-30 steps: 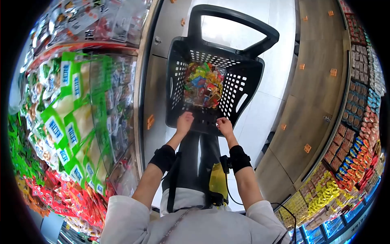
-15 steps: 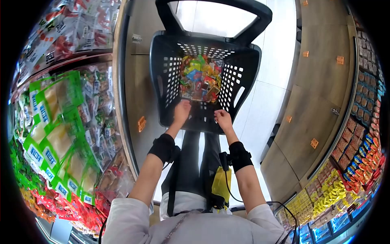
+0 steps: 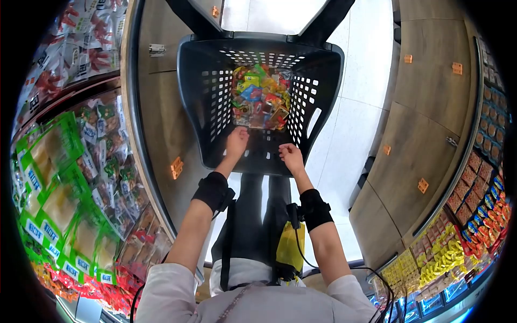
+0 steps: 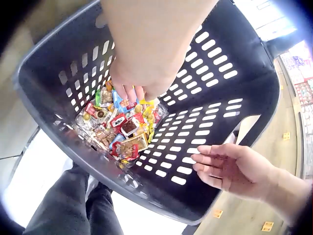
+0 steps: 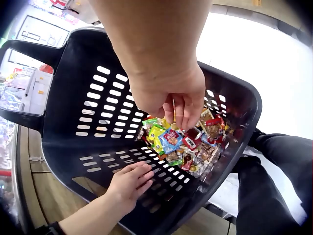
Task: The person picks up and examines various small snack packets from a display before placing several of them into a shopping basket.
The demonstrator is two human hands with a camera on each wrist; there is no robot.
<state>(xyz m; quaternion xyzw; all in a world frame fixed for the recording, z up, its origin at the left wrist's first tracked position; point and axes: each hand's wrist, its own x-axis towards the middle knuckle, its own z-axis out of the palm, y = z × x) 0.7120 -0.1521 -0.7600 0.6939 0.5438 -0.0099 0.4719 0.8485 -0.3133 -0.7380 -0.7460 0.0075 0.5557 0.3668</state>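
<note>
A black perforated basket [image 3: 191, 97] stands in front of the person, small wrapped snacks [image 3: 261, 99] in a heap at its bottom. Over its near part hover both hands, apart and holding nothing. The left hand [image 3: 237, 142] is near the basket's left side, the right hand [image 3: 291, 158] near its right side. In the left wrist view the right hand [image 4: 237, 169] shows relaxed, slightly bent fingers, and the left hand [image 4: 142, 83] hangs above the snacks [image 4: 129, 127]. The right wrist view has the right hand [image 5: 173, 100] with loose fingers and the left hand [image 5: 129, 183] lower left.
Bagged food [image 3: 59, 199] fills the shelf on the left. Wooden cabinet fronts [image 3: 425, 124] and shelves of packaged snacks [image 3: 471, 199] line the right side. White floor tiles [image 3: 361, 124] run between them. A yellow pouch [image 3: 291, 250] hangs at the person's waist.
The basket appears lower and larger in the head view, and the left shelf has shifted left and down. Both hands have moved slightly up and left in that view, still holding nothing.
</note>
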